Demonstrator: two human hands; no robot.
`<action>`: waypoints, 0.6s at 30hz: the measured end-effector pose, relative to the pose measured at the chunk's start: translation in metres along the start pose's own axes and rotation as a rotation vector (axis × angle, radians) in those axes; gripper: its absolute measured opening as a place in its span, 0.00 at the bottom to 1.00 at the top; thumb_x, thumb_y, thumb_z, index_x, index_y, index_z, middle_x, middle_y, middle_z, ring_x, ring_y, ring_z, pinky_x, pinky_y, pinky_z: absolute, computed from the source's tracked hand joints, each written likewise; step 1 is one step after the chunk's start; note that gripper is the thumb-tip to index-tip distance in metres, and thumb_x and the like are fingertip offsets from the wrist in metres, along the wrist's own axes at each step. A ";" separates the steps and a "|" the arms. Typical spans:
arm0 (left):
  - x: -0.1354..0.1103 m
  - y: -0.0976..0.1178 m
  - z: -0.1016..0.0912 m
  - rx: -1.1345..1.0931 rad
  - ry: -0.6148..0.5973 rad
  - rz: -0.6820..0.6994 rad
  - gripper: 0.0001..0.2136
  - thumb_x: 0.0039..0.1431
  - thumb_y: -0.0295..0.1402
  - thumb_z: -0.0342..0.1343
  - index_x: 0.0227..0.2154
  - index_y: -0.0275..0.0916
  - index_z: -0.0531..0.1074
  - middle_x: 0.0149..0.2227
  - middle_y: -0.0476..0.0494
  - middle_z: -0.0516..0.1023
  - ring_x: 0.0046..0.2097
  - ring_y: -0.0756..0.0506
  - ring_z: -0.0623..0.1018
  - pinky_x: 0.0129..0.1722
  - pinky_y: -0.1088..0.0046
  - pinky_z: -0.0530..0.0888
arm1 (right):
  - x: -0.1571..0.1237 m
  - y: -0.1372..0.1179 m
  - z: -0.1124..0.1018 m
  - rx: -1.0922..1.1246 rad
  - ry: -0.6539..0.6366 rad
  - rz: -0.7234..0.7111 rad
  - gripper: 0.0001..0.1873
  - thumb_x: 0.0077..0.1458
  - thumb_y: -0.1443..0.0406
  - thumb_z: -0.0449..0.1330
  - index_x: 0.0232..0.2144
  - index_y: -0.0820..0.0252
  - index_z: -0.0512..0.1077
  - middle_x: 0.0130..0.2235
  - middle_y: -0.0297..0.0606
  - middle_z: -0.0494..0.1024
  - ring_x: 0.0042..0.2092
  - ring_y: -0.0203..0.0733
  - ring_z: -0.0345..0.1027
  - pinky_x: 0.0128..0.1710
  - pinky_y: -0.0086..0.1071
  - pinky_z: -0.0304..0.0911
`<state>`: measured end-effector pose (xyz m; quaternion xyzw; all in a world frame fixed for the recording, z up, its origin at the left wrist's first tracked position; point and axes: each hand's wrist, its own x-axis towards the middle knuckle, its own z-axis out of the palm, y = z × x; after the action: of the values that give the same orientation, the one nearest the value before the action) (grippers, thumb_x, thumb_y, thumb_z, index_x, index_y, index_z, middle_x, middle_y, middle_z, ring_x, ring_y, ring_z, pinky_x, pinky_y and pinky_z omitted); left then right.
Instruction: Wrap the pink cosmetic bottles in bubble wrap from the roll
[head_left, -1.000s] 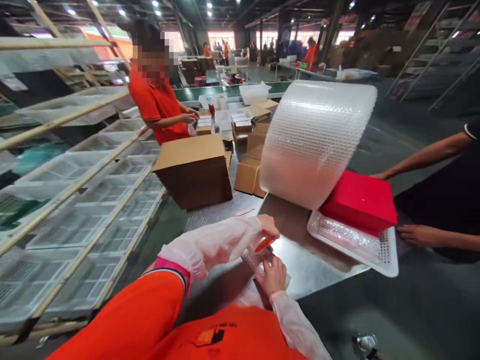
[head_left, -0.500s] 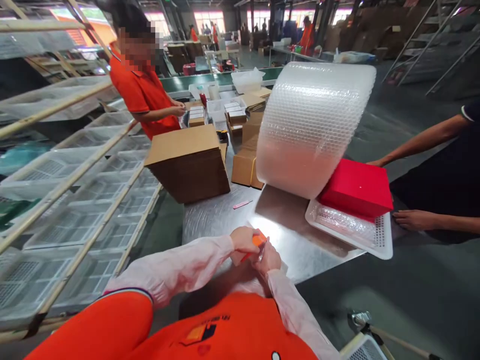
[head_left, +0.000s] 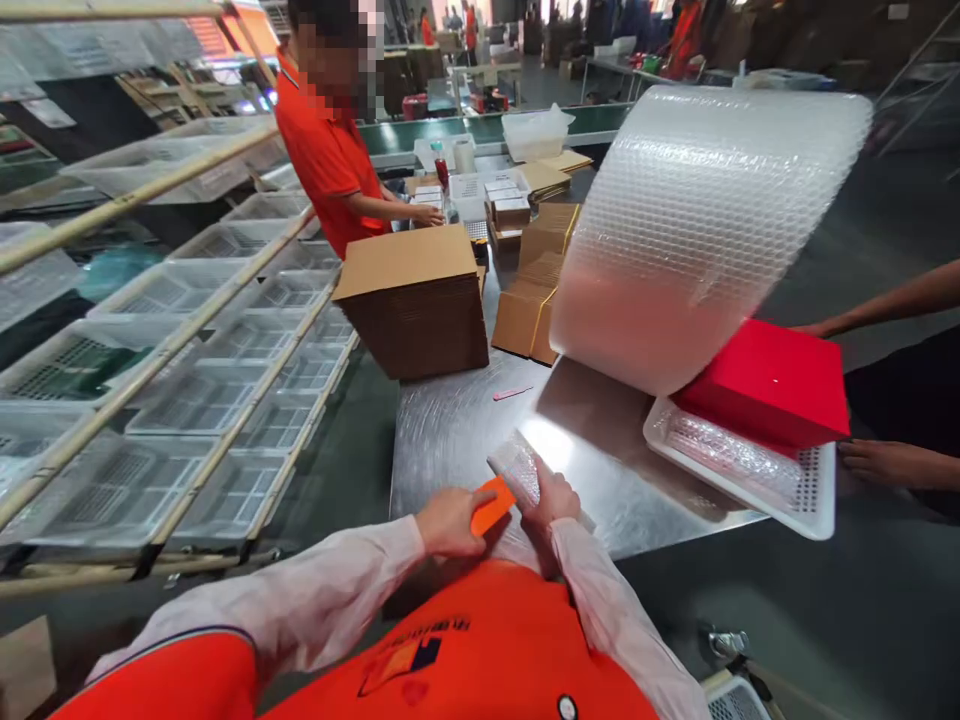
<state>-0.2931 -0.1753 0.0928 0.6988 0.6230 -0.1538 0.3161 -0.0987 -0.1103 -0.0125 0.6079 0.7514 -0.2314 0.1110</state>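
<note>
My left hand (head_left: 451,522) is closed around a small flat orange piece (head_left: 493,506); its exact kind I cannot make out. Just to the right, my right hand (head_left: 552,502) grips the edge of a flat packet in clear bubble wrap (head_left: 517,465), close to the front edge of the metal table (head_left: 442,430). The orange piece is near the packet's lower left side, and part of the packet is hidden under my right hand. Farther up the table lies a thin pink tool (head_left: 513,394), possibly a small knife.
A large bubble wrap roll (head_left: 697,230) and a white basket (head_left: 821,500) with a red box (head_left: 780,380) stand right. Cardboard stacks (head_left: 420,310) sit ahead. A rack of white trays (head_left: 187,400) runs left. One co-worker (head_left: 330,170) stands ahead left; another's hand (head_left: 896,462) is right.
My hands have come apart. The orange piece is now in my left hand, away from the packet, and the wrapped packet shows under my right hand. The view has swung left.
</note>
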 end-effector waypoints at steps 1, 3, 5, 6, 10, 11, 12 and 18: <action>0.004 0.000 -0.001 0.004 -0.018 -0.003 0.39 0.53 0.43 0.63 0.69 0.41 0.69 0.52 0.32 0.86 0.54 0.28 0.84 0.53 0.56 0.79 | 0.000 -0.002 -0.001 -0.020 -0.017 0.006 0.55 0.57 0.56 0.69 0.78 0.45 0.47 0.58 0.54 0.75 0.55 0.57 0.75 0.50 0.41 0.67; 0.017 0.004 -0.006 0.030 -0.054 0.007 0.33 0.54 0.43 0.64 0.64 0.39 0.75 0.51 0.31 0.86 0.53 0.29 0.85 0.52 0.57 0.80 | 0.000 -0.005 -0.001 -0.055 -0.040 0.004 0.57 0.55 0.59 0.70 0.78 0.47 0.46 0.59 0.56 0.74 0.56 0.57 0.75 0.51 0.41 0.67; 0.032 0.013 -0.014 0.060 -0.089 0.024 0.27 0.54 0.41 0.65 0.56 0.36 0.80 0.48 0.30 0.87 0.51 0.29 0.85 0.49 0.58 0.80 | -0.001 -0.008 0.002 -0.082 -0.028 -0.004 0.57 0.55 0.61 0.70 0.78 0.49 0.46 0.59 0.56 0.74 0.56 0.58 0.74 0.52 0.42 0.66; 0.038 0.018 -0.017 0.073 -0.106 0.025 0.25 0.54 0.40 0.65 0.53 0.34 0.82 0.47 0.29 0.87 0.50 0.28 0.85 0.48 0.58 0.80 | -0.002 -0.008 0.004 -0.090 -0.017 -0.013 0.56 0.55 0.61 0.70 0.78 0.50 0.47 0.58 0.57 0.74 0.56 0.58 0.74 0.52 0.42 0.66; 0.051 0.040 -0.019 0.133 -0.136 0.007 0.21 0.50 0.36 0.69 0.47 0.30 0.84 0.45 0.24 0.86 0.50 0.26 0.85 0.49 0.54 0.81 | -0.002 -0.009 0.011 -0.079 0.020 -0.046 0.52 0.59 0.60 0.68 0.78 0.50 0.49 0.58 0.58 0.73 0.55 0.59 0.74 0.51 0.43 0.67; 0.052 0.044 -0.015 0.152 -0.133 0.006 0.22 0.50 0.35 0.69 0.47 0.30 0.84 0.46 0.23 0.86 0.50 0.26 0.85 0.50 0.53 0.81 | -0.001 -0.009 0.012 -0.076 0.016 -0.048 0.52 0.58 0.60 0.69 0.78 0.50 0.50 0.58 0.58 0.73 0.55 0.59 0.74 0.51 0.43 0.67; 0.051 0.046 -0.011 0.169 -0.132 0.005 0.22 0.50 0.35 0.69 0.48 0.29 0.84 0.47 0.23 0.86 0.51 0.26 0.84 0.51 0.53 0.81 | 0.000 -0.008 0.012 -0.073 0.010 -0.045 0.54 0.57 0.59 0.70 0.78 0.49 0.50 0.58 0.57 0.73 0.55 0.58 0.74 0.51 0.42 0.66; 0.033 0.026 0.006 0.249 -0.222 -0.098 0.14 0.47 0.33 0.70 0.38 0.33 0.86 0.42 0.26 0.87 0.49 0.26 0.85 0.48 0.56 0.82 | 0.007 -0.003 0.012 0.046 -0.005 0.020 0.58 0.55 0.57 0.71 0.79 0.51 0.46 0.56 0.57 0.75 0.52 0.56 0.76 0.50 0.43 0.67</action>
<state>-0.2608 -0.1542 0.0742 0.6798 0.5939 -0.3213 0.2861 -0.1050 -0.1108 -0.0254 0.6174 0.7394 -0.2491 0.1009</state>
